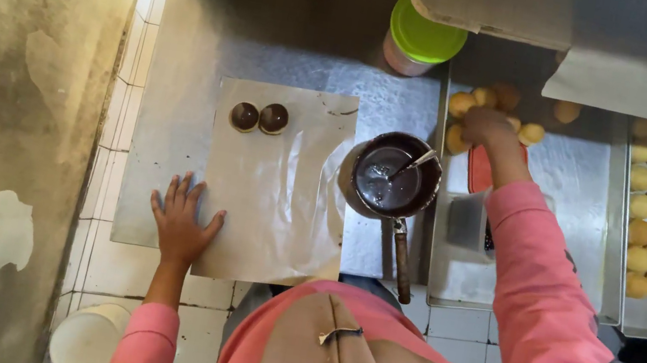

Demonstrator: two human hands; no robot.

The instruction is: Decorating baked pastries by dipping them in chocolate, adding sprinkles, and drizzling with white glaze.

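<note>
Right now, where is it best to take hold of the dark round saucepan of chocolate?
Probably by the long wooden handle of the dark round saucepan, coming from the near side: it sticks out toward the person, clear of the chocolate and the spoon.

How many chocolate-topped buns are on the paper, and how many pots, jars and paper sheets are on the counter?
Chocolate-topped buns: 2
Pot of chocolate: 1
Jar with green lid: 1
Paper sheet: 1
Total: 5
</note>
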